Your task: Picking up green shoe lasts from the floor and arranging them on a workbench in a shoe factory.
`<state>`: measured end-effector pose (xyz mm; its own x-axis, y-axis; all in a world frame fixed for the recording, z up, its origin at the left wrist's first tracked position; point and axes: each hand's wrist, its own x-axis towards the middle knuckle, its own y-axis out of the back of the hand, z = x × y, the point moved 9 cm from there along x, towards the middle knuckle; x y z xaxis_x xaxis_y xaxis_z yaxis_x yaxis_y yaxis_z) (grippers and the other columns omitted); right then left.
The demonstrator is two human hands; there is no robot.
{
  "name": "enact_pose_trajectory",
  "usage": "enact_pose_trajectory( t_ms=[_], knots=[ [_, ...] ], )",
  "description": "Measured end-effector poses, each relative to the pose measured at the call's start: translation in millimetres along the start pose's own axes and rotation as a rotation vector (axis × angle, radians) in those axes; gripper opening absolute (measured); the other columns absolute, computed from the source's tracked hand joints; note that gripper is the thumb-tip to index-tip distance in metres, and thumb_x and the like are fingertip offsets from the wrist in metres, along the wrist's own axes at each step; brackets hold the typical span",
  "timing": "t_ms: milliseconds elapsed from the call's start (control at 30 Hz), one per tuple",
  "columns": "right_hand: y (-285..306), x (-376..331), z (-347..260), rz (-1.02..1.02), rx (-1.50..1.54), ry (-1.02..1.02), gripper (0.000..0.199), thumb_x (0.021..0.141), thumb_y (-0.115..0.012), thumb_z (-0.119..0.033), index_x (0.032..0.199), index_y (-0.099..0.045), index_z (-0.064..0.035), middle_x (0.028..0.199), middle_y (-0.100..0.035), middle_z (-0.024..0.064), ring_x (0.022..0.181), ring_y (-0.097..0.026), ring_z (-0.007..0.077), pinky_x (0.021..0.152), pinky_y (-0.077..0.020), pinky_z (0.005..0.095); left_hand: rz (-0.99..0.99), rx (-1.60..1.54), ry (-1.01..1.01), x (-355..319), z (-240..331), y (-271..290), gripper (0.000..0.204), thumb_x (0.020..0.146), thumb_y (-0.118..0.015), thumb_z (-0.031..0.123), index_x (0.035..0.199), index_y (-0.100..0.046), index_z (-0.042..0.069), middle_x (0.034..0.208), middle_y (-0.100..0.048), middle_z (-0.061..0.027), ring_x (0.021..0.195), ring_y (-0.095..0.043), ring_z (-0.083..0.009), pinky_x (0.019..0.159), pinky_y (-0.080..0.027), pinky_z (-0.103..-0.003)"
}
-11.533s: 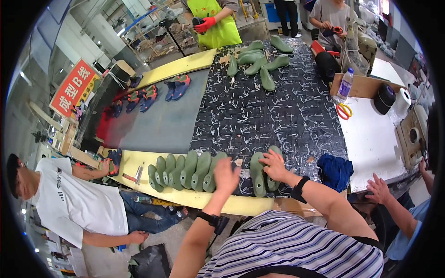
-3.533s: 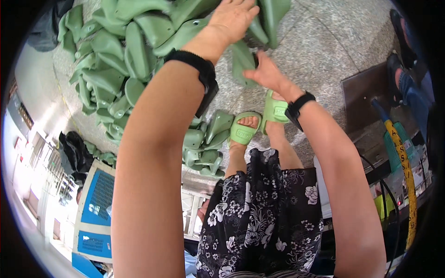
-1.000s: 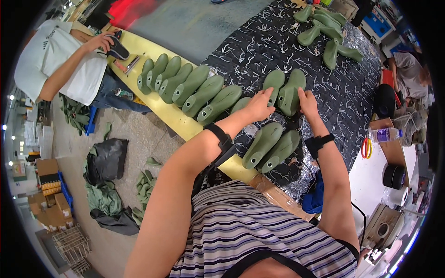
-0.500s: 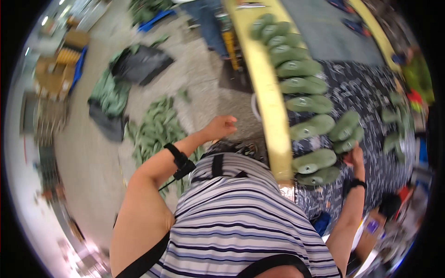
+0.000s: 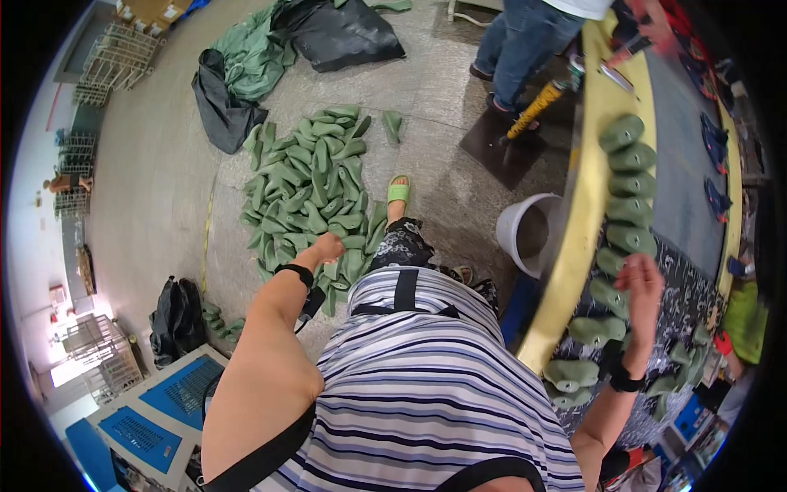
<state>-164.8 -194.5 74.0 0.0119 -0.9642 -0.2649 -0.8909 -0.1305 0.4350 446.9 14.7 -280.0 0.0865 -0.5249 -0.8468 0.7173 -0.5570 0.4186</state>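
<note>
Currently, the left hand, fingers curled inward, appears in front of a heaped pile of smooth green foot-shaped lasts on the grey floor; whether it grips anything, I cannot tell. The right hand is loosely open, beside a row of matching green lasts along the long yellow-edged surface; contact there is unclear. A round white bucket stands near that yellow edge.
</note>
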Motion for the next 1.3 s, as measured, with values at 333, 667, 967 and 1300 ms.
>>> enact_pose_trajectory(
  t_ms=[333, 667, 967, 1300],
  knots=[
    [-349, 110, 41, -0.688, -0.499, -0.216, 0.019, 0.085, -0.061, -0.017, 0.092, -0.056, -0.0012, 0.082, -0.062, 0.0156, 0.075, -0.062, 0.028, 0.067, -0.0487, 0.035, 0.119, -0.239, 0.046, 142, 20, 141, 0.031, 0.074, -0.055, 0.016, 0.099, -0.064, 0.001, 0.086, -0.065, -0.0204, 0.08, -0.064, -0.0315, 0.074, -0.05, -0.041],
    [-640, 361, 113, -0.992, -1.124, 0.679, 0.015, 0.074, -0.054, -0.003, 0.089, -0.052, -0.0041, 0.083, -0.06, 0.0157, 0.083, -0.059, 0.0316, 0.077, -0.0449, 0.0412, 0.121, -0.673, 0.119, 293, -5, 145, 0.032, 0.075, -0.055, 0.009, 0.102, -0.059, -0.005, 0.079, -0.065, -0.0195, 0.064, -0.065, -0.0262, 0.065, -0.051, -0.035],
    [-901, 542, 271, -0.914, -1.251, 1.11, 0.038, 0.069, -0.059, 0.005, 0.105, -0.051, -0.0024, 0.106, -0.057, 0.0184, 0.111, -0.05, 0.034, 0.093, -0.0389, 0.0445, 0.544, -0.194, -0.225, 497, -102, 172, 0.022, 0.076, -0.053, 0.014, 0.092, -0.061, 0.0, 0.085, -0.061, -0.0244, 0.084, -0.059, -0.0414, 0.076, -0.048, -0.045],
    [-995, 494, 320, -0.871, -1.465, 1.389, 0.028, 0.072, -0.063, -0.022, 0.097, -0.062, -0.0106, 0.111, -0.05, 0.01, 0.13, -0.026, 0.0437, 0.109, -0.0196, 0.0557, 0.775, 0.591, -0.162, 600, -165, 302, 0.045, 0.072, -0.061, 0.009, 0.114, -0.049, 0.0, 0.107, -0.054, -0.0232, 0.097, -0.051, -0.04, 0.087, -0.042, -0.044]
  ],
)
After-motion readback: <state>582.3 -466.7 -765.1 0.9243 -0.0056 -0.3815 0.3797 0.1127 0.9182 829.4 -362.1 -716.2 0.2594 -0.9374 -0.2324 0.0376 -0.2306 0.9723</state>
